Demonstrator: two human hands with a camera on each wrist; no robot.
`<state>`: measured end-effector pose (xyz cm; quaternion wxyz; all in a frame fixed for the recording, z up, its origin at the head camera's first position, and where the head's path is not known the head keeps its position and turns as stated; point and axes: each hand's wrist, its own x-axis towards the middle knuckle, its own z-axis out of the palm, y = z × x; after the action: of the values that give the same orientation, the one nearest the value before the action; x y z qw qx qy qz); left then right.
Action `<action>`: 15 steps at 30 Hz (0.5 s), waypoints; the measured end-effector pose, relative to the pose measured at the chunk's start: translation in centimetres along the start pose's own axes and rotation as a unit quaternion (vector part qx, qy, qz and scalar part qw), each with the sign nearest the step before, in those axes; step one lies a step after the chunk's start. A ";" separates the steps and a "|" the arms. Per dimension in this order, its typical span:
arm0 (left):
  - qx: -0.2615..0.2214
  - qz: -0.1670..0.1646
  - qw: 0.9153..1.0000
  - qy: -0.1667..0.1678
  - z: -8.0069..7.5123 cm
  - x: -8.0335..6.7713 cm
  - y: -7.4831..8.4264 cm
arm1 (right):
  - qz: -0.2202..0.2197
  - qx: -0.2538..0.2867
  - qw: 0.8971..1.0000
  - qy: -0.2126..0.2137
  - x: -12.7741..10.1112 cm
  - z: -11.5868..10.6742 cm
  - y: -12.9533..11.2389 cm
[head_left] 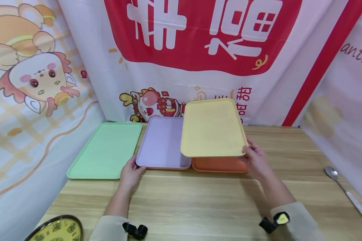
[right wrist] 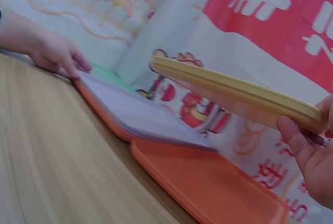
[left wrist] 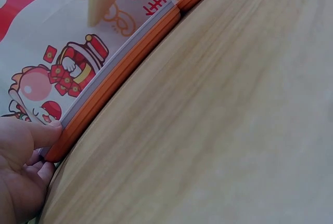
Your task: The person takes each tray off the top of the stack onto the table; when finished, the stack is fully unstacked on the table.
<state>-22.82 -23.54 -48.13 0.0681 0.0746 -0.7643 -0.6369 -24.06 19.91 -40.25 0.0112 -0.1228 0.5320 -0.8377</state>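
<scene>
Right hand [head_left: 256,160] clamped on raised yellow plastic tray [head_left: 212,129]; left hand [head_left: 131,172] pinching lilac plastic tray [head_left: 163,144] corner. Risk: one-edge grip slipping, dropping onto orange plastic tray [head_left: 220,164].

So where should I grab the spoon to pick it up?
Take the spoon by its long white handle, near the middle, pinching it from above across its narrow sides. It lies flat on the wooden table, bowl end pointing away, past the right hand. The handle is slim and straight; the shiny bowl is rounded and harder to pinch.
</scene>
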 end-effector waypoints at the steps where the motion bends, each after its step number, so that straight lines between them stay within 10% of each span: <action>1: 0.002 -0.002 1.000 0.000 0.0 0.0 0.0 | -0.014 0.013 1.000 -0.010 -0.3 -0.7 -0.4; 8: 0.009 -0.006 1.000 0.001 -0.1 -0.3 0.2 | -0.059 0.070 0.994 -0.053 -1.7 -5.0 -2.7; 15: 0.006 -0.012 1.000 -0.002 0.0 -0.5 0.4 | -0.061 0.068 0.996 0.002 -2.9 -8.3 -4.4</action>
<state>-22.36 -23.40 -47.70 0.0592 0.0828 -0.7671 -0.6333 -22.52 29.66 -40.22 -0.0324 -0.1519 0.4652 -0.8715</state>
